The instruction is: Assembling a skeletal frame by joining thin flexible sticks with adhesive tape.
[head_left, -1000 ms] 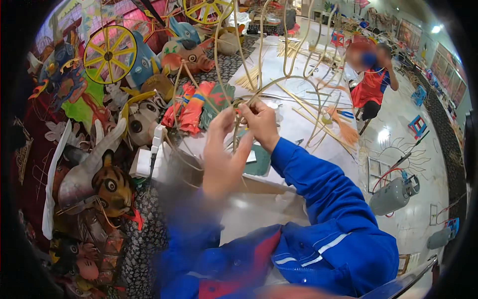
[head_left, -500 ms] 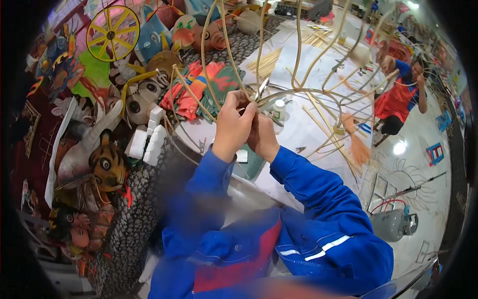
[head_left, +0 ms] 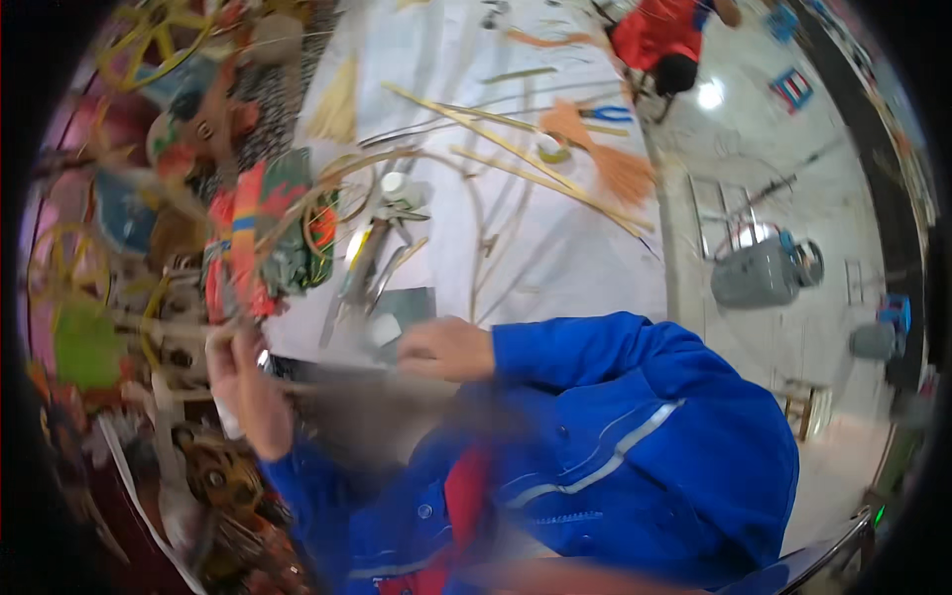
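My left hand (head_left: 250, 392) is raised at the left, smeared by motion. Its fingers look bent around a thin strip of a pale cane frame (head_left: 402, 154), whose blurred bars arch over the table and to the left. Over the table's near edge, my right hand (head_left: 446, 349) has its fingers curled and blurred; whether anything is in them I cannot make out. Beyond it lies a dark green mat (head_left: 415, 300) with a small white piece (head_left: 383, 331) on it. A white bottle (head_left: 395, 186) stands farther off, with a pair of metal pliers (head_left: 405, 213) close by.
Long cane strips (head_left: 555, 178), blue-handled pliers (head_left: 605, 114), a tape roll (head_left: 552, 149) and an orange fibre bundle (head_left: 615, 169) lie on the white-covered table (head_left: 575, 268). Painted animal heads (head_left: 213, 471) crowd the left. A grey gas cylinder (head_left: 759, 273) and a person in red (head_left: 659, 35) are at right.
My hands have come apart from the joint they shared on the cane frame. The left moved left and down, the right down and nearer my body. The view has turned and the frame has shifted.
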Demonstrator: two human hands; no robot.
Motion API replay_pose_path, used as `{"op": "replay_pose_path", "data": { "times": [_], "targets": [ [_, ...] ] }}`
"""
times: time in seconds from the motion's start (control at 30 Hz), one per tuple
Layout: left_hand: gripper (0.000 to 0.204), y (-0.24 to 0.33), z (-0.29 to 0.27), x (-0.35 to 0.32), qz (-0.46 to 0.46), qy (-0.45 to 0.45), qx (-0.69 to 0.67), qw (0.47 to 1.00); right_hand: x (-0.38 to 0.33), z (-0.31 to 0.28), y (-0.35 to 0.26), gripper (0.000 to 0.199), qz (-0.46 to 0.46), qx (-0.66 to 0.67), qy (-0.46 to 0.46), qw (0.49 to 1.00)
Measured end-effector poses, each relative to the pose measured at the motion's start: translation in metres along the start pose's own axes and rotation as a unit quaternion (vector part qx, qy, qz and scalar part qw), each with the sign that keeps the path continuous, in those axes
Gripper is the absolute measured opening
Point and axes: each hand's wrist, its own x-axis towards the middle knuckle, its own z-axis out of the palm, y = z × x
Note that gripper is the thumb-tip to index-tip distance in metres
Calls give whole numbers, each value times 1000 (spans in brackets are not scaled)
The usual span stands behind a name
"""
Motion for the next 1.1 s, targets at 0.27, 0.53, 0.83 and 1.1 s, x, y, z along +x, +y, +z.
{"op": "replay_pose_path", "data": {
  "times": [0.27,0.53,0.83,1.1],
  "targets": [
    [30,1,-46,-4,-30,12,46,998,-205,-85,240,19,477,27,277,834],
    [31,1,-20,-8,-10,38,62,997,-249,-212,350,33,470,-240,457,716],
    [30,27,5,-25,-11,96,67,993,-210,-214,339,30,452,-251,546,659],
    [28,26,7,-35,3,100,74,992,-191,-213,332,30,403,-335,479,704]
  ]
}}
